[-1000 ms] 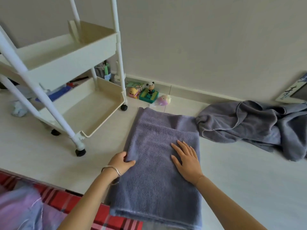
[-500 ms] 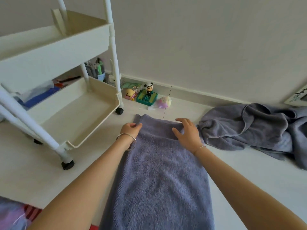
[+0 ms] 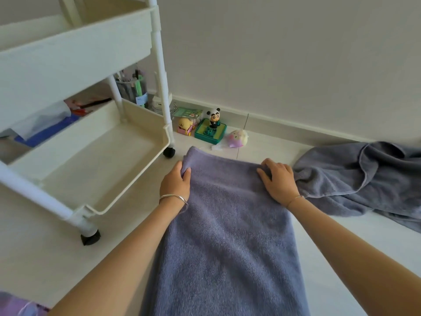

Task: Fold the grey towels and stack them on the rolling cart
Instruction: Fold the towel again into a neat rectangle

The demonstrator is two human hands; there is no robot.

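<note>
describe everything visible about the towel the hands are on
The towel is grey-purple terry cloth, a long smooth strip lying flat on the pale floor, running from the bottom of view towards the wall. The left hand grips its far left corner, the right hand its far right corner. Its near end is out of frame.

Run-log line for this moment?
left hand: grips flat grey terry towel far corner | right hand: grips far edge | crumpled grey towel: unfolded

Near end of flat grey terry towel [image 3: 227,236] runs off bottom edge. Right edge cuts crumpled grey towel [image 3: 364,179]. Top and left edges crop white plastic rolling cart [image 3: 75,53]. Fingertips of left hand [image 3: 175,182] hidden under towel corner.
</note>
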